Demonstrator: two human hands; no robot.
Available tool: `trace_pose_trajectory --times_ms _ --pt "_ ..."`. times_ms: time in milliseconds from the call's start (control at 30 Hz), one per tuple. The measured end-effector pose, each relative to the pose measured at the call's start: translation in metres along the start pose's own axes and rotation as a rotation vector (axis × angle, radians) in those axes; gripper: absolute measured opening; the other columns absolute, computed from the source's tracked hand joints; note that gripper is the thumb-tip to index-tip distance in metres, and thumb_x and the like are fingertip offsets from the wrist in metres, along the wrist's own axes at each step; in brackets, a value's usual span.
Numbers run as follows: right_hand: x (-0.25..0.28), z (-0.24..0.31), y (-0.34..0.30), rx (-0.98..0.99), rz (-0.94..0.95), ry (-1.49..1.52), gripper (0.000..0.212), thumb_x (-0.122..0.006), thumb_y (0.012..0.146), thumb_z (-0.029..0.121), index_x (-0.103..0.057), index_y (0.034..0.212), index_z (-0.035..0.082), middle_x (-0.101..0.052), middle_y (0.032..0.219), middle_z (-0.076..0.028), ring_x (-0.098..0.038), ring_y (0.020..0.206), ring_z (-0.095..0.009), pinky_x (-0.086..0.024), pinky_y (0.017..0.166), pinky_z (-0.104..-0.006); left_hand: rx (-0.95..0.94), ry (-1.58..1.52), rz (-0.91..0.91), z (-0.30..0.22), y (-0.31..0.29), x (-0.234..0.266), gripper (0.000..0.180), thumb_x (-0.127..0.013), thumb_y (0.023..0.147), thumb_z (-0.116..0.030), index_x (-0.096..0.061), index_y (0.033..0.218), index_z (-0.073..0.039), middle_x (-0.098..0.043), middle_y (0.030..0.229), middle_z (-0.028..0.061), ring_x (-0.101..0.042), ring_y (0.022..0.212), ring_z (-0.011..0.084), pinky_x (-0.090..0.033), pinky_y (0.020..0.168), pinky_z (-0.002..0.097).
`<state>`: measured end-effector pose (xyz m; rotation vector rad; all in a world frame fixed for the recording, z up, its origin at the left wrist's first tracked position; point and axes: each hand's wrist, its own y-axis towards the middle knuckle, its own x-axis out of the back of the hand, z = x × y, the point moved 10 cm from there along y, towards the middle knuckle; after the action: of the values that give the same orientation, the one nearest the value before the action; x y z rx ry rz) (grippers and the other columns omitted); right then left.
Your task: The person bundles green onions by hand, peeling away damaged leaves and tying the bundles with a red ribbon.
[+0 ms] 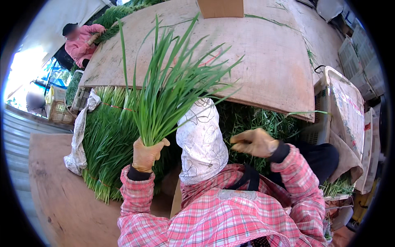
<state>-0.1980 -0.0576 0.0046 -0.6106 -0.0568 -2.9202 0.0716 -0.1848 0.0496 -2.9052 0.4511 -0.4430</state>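
My left hand (146, 155), in a tan glove, is closed round the lower ends of a bunch of garlic chives (164, 90). The long flat green leaves fan upward and to the right, in front of the board. My right hand (256, 143), also gloved, is held apart from the bunch, over a heap of loose greens (263, 123). Its fingers point left, slightly bent and parted, and nothing shows in them. Left of the held bunch lie tied bundles of chives (108, 140), stacked with a white cloth (78, 142) along their side.
A large wooden board (271, 61) spans the far side, with a cardboard box (221, 8) on it. At right stands a crate (329, 88) draped with brown cloth (347, 119). A person in pink (80, 44) handles greens at far left. A brown panel (53, 177) lies at near left.
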Motion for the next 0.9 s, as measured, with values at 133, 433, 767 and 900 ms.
trace_pose_trajectory --times_ms 133,433,767,900 --pt "-0.040 0.025 0.038 -0.078 0.083 0.565 0.056 -0.070 0.080 0.032 -0.051 0.117 -0.005 -0.064 0.093 -0.012 -0.062 0.076 -0.015 -0.051 0.066 -0.0273 -0.004 0.046 0.011 -0.005 -0.011 -0.002 0.010 -0.062 0.073 0.001 -0.062 0.083 0.001 -0.065 0.072 0.0043 -0.042 0.042 0.0046 -0.033 0.038 0.0202" --pt "0.072 -0.050 0.039 -0.078 -0.437 1.029 0.030 -0.058 0.088 0.019 -0.056 0.110 -0.001 -0.062 0.082 -0.005 -0.048 0.061 -0.008 -0.040 0.051 -0.0211 -0.983 1.421 -0.116 -0.014 -0.046 -0.023 0.063 -0.060 0.073 -0.007 -0.046 0.132 -0.021 -0.058 0.084 -0.0050 -0.051 0.060 0.0167 -0.041 0.053 0.0301" --pt "0.156 -0.050 -0.094 -0.207 -0.746 0.629 0.020 -0.056 0.089 0.013 -0.064 0.098 -0.003 -0.060 0.076 -0.003 -0.045 0.058 -0.005 -0.036 0.052 -0.0162 -1.074 1.538 -0.251 0.021 -0.037 -0.018 0.056 -0.057 0.073 -0.005 -0.052 0.126 -0.022 -0.062 0.092 -0.0108 -0.046 0.051 0.0117 -0.041 0.049 0.0264" --pt "0.092 -0.008 -0.055 -0.238 -0.479 0.351 0.018 -0.062 0.086 0.015 -0.067 0.092 -0.001 -0.065 0.086 -0.006 -0.056 0.072 -0.009 -0.046 0.063 -0.0222 -1.036 1.551 -0.237 0.025 -0.033 -0.019 0.054 -0.057 0.074 -0.007 -0.052 0.126 -0.020 -0.063 0.093 -0.0089 -0.051 0.055 0.0126 -0.043 0.050 0.0269"
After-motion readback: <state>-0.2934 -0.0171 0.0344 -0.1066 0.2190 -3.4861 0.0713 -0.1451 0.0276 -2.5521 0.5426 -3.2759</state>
